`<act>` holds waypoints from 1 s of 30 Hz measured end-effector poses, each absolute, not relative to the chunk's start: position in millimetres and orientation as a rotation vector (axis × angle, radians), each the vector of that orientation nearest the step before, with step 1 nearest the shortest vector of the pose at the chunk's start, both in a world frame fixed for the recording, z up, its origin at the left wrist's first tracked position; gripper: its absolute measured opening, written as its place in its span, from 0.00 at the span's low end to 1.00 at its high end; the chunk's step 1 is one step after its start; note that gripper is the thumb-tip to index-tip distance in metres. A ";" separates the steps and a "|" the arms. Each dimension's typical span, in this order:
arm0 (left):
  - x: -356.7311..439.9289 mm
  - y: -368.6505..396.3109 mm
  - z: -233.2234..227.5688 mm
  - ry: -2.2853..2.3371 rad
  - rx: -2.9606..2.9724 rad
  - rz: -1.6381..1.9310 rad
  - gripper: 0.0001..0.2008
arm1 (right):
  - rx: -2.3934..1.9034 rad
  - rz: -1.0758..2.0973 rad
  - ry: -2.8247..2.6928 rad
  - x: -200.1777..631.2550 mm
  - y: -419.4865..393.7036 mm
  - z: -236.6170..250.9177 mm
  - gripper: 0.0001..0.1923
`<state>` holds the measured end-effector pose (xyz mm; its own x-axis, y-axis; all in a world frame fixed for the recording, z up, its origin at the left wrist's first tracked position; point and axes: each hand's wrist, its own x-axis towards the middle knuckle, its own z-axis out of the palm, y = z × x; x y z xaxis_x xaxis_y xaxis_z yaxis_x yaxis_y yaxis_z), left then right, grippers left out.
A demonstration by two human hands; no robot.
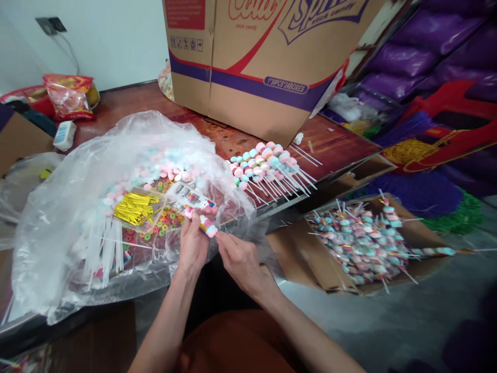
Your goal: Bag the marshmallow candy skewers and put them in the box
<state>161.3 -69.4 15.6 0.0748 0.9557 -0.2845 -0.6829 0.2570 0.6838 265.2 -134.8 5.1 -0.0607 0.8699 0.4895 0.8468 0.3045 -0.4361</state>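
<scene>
You are holding a pink, white and blue marshmallow piece at the near edge of the tabletop, just over the rim of the big clear plastic bag. Your left hand is gripping it from below with the fingers curled around it, while your right hand is pinching a thin white stick right beside the piece; whether the stick is already entering it is too small to tell. Inside the bag, a bundle of gold twist ties is lying on loose ring candies and white sticks. Further back towards the tabletop's right edge, a pile of finished marshmallow skewers is lying in front of a large cardboard carton. Down to your right, an open box of wrapped skewers is sitting on the floor.
</scene>
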 end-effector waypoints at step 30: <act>160.5 -91.1 6.6 0.813 0.644 1.050 0.18 | -1.326 1.119 -1.169 257.7 -133.6 5.2 0.18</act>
<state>160.5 -91.1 6.6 0.2673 0.9257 -0.2675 -0.4905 0.3697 0.7891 257.7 -133.6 5.2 0.1037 0.9943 -0.0234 0.0663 -0.0303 -0.9973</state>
